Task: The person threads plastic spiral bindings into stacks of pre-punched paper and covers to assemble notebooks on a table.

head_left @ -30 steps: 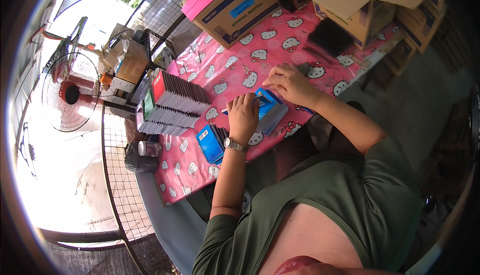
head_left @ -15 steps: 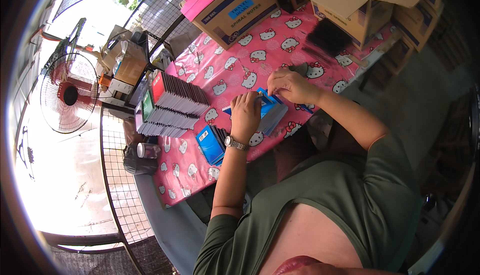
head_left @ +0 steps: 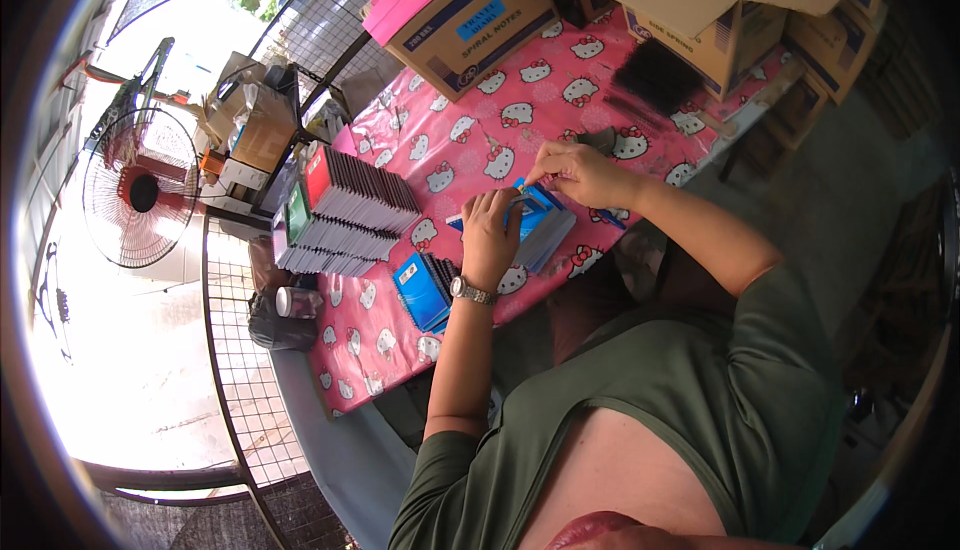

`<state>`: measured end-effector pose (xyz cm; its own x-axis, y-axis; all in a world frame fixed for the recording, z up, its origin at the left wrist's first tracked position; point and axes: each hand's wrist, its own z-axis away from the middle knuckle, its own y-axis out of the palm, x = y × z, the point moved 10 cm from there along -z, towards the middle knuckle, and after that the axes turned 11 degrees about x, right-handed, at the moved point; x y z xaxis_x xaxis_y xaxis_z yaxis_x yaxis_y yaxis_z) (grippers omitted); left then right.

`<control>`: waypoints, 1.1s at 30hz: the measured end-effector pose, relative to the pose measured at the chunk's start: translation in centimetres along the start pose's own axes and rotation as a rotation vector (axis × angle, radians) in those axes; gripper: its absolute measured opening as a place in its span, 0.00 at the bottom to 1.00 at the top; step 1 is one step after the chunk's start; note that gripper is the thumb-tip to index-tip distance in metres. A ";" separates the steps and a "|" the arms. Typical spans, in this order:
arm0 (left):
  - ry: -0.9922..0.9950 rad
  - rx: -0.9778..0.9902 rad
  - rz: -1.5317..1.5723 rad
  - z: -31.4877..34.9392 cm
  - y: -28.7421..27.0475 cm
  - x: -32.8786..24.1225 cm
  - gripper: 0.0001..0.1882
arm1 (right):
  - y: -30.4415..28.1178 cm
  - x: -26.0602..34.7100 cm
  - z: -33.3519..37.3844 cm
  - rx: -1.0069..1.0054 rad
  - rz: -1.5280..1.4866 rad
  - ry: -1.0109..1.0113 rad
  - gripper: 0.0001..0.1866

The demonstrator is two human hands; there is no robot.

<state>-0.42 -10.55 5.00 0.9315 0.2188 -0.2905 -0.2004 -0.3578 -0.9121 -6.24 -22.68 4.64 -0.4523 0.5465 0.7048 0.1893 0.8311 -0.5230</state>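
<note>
Near the front edge of the table lies a blue-covered notebook (head_left: 545, 218), with a thick block of pale pages or further notebooks under it. My left hand (head_left: 488, 228), a watch on its wrist, grips the left side of this notebook with bent fingers. At the notebook's top edge my right hand (head_left: 580, 175) is closed in a pinch; whatever its fingertips hold is too small to make out. A thin blue object (head_left: 610, 218) lies just right of the notebook. Left of my left wrist sits a small pile of blue spiral notebooks (head_left: 425, 290).
Tall stacks of spiral notebooks (head_left: 350, 205) with red and green covers stand at the left. Cardboard boxes (head_left: 470, 30) line the back, one open box (head_left: 690, 15) at the right. A black brush (head_left: 657, 77) lies before it. A fan (head_left: 140, 190) stands far left.
My right hand has shifted slightly left and its fingers have drawn in toward the notebook's top edge. My left hand stays nearly in place on the notebook.
</note>
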 end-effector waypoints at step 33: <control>0.130 -0.065 0.033 0.6 -0.5 -0.4 0.08 | 1.0 1.4 0.8 -0.020 -0.111 0.076 0.15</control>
<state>-0.84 -9.89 5.43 0.9570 0.0885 -0.2761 -0.2151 -0.4220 -0.8807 -7.39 -21.18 4.78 -0.4038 0.4568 0.7926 0.1598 0.8883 -0.4306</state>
